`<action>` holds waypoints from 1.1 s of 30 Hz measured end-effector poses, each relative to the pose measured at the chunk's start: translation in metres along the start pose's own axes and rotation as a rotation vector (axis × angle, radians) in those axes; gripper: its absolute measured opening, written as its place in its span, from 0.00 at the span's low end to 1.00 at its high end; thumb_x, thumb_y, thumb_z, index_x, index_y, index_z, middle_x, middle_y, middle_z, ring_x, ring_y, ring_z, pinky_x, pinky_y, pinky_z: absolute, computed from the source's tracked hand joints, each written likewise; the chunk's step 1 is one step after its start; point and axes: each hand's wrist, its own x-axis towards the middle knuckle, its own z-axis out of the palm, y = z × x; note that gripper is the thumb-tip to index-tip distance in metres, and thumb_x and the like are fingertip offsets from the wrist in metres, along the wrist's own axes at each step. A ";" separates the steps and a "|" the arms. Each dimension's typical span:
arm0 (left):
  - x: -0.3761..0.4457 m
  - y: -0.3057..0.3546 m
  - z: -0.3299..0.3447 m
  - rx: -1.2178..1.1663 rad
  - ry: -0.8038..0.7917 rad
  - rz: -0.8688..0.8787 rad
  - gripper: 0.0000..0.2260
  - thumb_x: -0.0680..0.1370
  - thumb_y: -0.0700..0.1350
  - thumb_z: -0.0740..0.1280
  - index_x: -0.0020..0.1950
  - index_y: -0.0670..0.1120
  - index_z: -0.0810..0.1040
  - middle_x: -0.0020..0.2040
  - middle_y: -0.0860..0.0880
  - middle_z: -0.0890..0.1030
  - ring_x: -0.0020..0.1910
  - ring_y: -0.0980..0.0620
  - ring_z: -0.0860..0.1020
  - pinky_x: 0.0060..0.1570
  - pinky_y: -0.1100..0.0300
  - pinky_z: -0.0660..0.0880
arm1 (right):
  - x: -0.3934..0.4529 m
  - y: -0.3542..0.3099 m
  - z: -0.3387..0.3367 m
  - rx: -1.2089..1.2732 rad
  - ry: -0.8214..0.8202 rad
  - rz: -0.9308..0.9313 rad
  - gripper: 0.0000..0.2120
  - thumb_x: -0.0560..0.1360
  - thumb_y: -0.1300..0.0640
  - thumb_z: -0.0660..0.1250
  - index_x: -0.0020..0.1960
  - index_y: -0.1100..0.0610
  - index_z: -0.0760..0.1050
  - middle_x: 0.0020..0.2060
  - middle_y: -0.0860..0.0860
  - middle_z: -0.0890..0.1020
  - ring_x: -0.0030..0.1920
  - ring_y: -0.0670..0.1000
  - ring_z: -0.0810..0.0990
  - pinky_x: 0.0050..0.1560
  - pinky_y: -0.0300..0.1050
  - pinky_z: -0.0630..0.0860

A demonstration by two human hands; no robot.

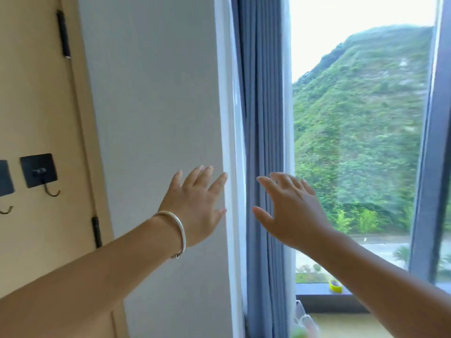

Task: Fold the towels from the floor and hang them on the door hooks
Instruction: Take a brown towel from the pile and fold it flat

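Both forearms reach forward, each hand empty. Left hand (197, 206), fingers straight and spread, bangle (175, 232) on wrist, raised before grey wall (151, 106). Right hand (291, 211), fingers likewise spread, raised before blue curtain (261, 93). Two black hooks (39, 170) sit bare on door (31, 93), far left. Towels are out of view.

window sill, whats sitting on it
On the sill a small yellow-green thing sits by the glass. The right arm covers the sill further right, so anything there is hidden.
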 end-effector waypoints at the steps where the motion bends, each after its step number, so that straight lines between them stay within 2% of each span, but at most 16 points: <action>1: 0.011 0.020 -0.001 -0.035 0.013 0.025 0.32 0.79 0.62 0.49 0.77 0.54 0.38 0.79 0.46 0.47 0.77 0.47 0.45 0.74 0.43 0.47 | -0.010 0.019 -0.010 -0.038 -0.008 0.037 0.31 0.75 0.38 0.60 0.74 0.47 0.59 0.71 0.51 0.66 0.73 0.53 0.60 0.73 0.57 0.56; 6: 0.073 0.132 -0.016 -0.197 0.057 0.173 0.33 0.80 0.62 0.49 0.77 0.52 0.36 0.79 0.46 0.46 0.78 0.48 0.45 0.74 0.42 0.47 | -0.057 0.120 -0.063 -0.193 -0.030 0.244 0.32 0.75 0.37 0.60 0.75 0.45 0.57 0.74 0.51 0.64 0.74 0.53 0.60 0.73 0.58 0.57; 10: 0.111 0.241 -0.037 -0.380 0.125 0.300 0.33 0.79 0.64 0.50 0.77 0.54 0.38 0.79 0.47 0.47 0.78 0.47 0.45 0.74 0.40 0.46 | -0.108 0.203 -0.117 -0.302 -0.016 0.403 0.32 0.74 0.36 0.60 0.74 0.45 0.58 0.73 0.52 0.64 0.73 0.54 0.61 0.73 0.59 0.57; 18: 0.144 0.467 -0.095 -0.649 0.195 0.585 0.33 0.79 0.64 0.51 0.77 0.57 0.38 0.79 0.48 0.44 0.78 0.48 0.42 0.74 0.42 0.42 | -0.220 0.338 -0.211 -0.486 0.053 0.675 0.32 0.74 0.36 0.59 0.74 0.45 0.59 0.73 0.50 0.64 0.74 0.52 0.59 0.72 0.60 0.57; 27: 0.147 0.663 -0.172 -0.832 0.313 0.810 0.32 0.79 0.64 0.50 0.77 0.57 0.38 0.79 0.48 0.45 0.78 0.48 0.43 0.74 0.42 0.43 | -0.340 0.433 -0.305 -0.724 0.066 0.905 0.30 0.75 0.36 0.59 0.73 0.47 0.62 0.71 0.51 0.67 0.72 0.52 0.62 0.71 0.59 0.61; 33: 0.143 0.760 -0.209 -0.931 0.352 0.952 0.32 0.79 0.62 0.51 0.77 0.57 0.38 0.79 0.48 0.46 0.78 0.47 0.44 0.74 0.42 0.45 | -0.391 0.474 -0.344 -0.796 0.056 1.051 0.30 0.75 0.37 0.58 0.74 0.46 0.59 0.73 0.51 0.64 0.74 0.52 0.58 0.73 0.58 0.57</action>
